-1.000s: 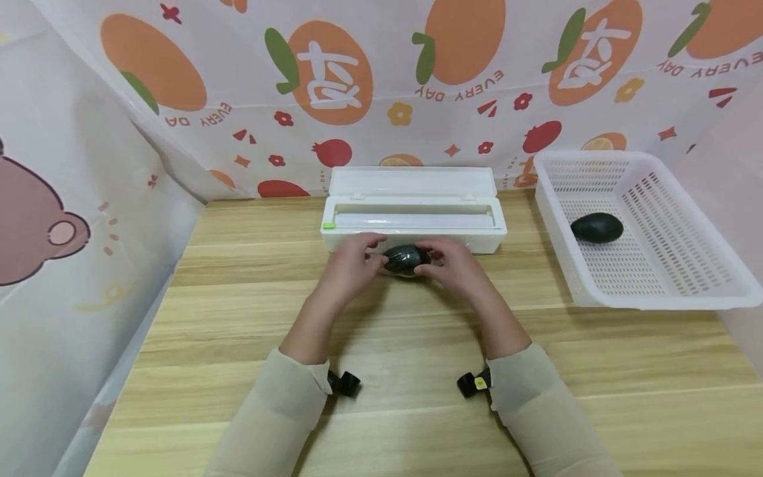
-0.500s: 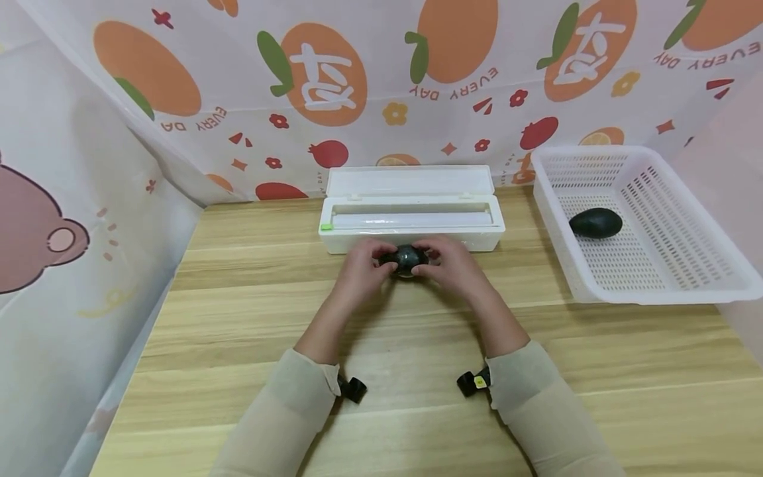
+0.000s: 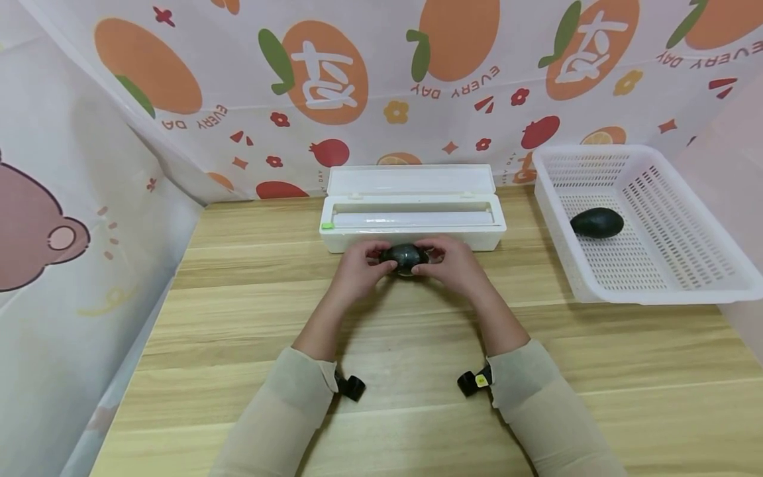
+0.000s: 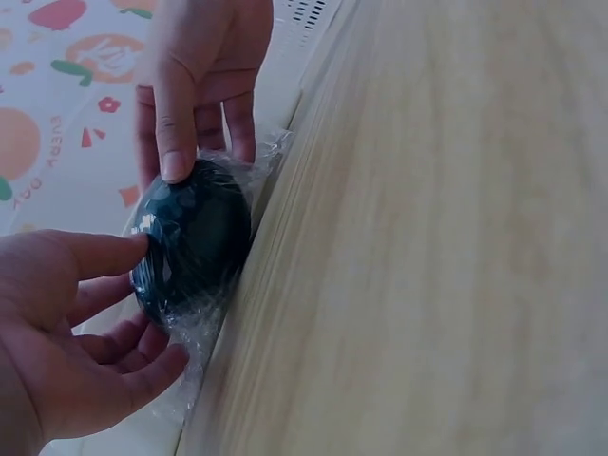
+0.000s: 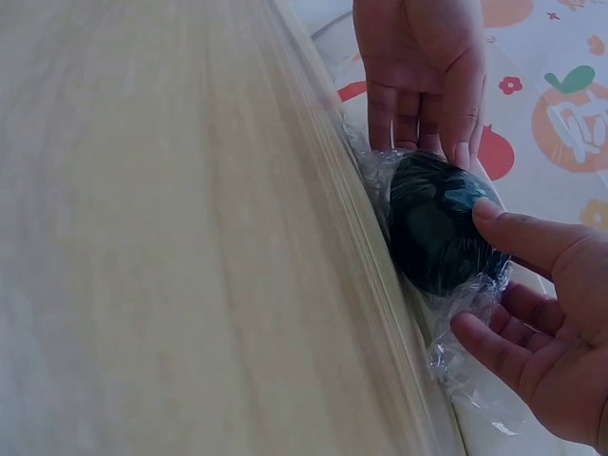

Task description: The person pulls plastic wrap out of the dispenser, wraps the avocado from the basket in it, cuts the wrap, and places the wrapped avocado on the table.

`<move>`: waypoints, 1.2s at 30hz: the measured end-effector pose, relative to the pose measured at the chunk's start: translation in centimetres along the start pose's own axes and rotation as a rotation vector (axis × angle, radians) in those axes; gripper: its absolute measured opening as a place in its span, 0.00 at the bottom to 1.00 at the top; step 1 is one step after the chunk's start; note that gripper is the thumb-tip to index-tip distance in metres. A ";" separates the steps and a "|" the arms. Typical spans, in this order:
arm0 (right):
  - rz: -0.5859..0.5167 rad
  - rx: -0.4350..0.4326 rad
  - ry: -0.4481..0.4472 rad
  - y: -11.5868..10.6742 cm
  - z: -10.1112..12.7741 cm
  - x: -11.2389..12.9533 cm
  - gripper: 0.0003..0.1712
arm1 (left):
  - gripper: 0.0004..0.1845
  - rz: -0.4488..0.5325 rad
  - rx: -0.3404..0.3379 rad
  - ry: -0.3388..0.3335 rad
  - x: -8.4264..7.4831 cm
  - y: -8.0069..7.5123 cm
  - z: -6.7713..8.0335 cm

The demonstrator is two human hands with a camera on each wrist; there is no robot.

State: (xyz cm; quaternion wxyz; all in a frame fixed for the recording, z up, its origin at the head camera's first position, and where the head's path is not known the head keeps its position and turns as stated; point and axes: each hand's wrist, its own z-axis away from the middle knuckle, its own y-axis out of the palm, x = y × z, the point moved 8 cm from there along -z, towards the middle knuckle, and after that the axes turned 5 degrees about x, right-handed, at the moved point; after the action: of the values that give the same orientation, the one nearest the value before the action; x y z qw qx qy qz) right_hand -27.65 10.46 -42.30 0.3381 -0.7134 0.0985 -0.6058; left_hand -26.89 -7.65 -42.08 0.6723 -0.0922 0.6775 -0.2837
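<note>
Head view shows a wooden table (image 3: 250, 318) walled in by a fruit-printed curtain (image 3: 381, 86). At the right edge sits a white perforated plastic basket (image 3: 679, 278), and one dark avocado (image 3: 597, 222) lies loose on its floor. Against the back of the table stands a white cling-film dispenser box (image 3: 411, 228) with its lid tipped open and the roll showing inside. Just in front of that box, both beige-sleeved arms meet at a second dark avocado (image 3: 405, 256), which rests on the tabletop, touching or nearly touching the box's front wall.

Wrist views show this avocado (image 4: 195, 242) covered in clear cling film (image 4: 190, 332), which bunches loosely beneath and beside the fruit. The left hand (image 3: 358, 268) is closed on one end of it: the thumb presses the top, and the curled fingers (image 4: 142, 356) cup the film-covered underside. The right hand (image 3: 451, 264) clamps the opposite end in the same way, thumb (image 5: 518, 237) on the dark skin and fingers curled below into the crumpled film (image 5: 465, 313). Each hand thus grips the wrapped avocado (image 5: 439, 228), which is pinched between them low over the wood.
</note>
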 end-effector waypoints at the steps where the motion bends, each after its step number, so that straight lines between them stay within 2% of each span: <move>1: -0.002 0.000 0.003 0.0 0.0 -0.1 0.27 | 0.20 0.012 0.003 -0.001 0.1 0.0 -0.1; 10: -0.042 0.002 0.012 0.0 0.1 0.0 0.28 | 0.19 0.139 0.019 -0.037 1.6 0.0 -0.4; 17: -0.051 0.005 0.006 0.1 0.2 0.1 0.28 | 0.16 0.144 -0.007 -0.084 2.1 -0.3 -0.1; 24: -0.034 -0.006 0.005 0.1 0.2 0.4 0.28 | 0.17 0.099 0.010 -0.048 1.6 -0.2 0.0; 31: -0.003 -0.007 -0.007 0.3 0.3 0.5 0.29 | 0.18 0.095 0.047 -0.057 1.3 -0.3 0.3; 34: -0.004 -0.009 -0.008 0.3 0.3 0.6 0.29 | 0.17 0.060 0.044 -0.028 0.8 -1.2 0.6; 36: -0.003 -0.011 -0.009 0.3 0.3 0.7 0.29 | 0.15 0.032 -0.011 0.023 0.1 -2.4 0.8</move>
State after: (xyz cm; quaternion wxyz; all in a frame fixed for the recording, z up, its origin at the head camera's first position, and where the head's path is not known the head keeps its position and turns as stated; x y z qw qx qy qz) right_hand -27.09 9.99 -41.94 0.3337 -0.7181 0.0996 -0.6025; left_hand -26.76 -9.88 -40.92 0.6684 -0.0818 0.6880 -0.2706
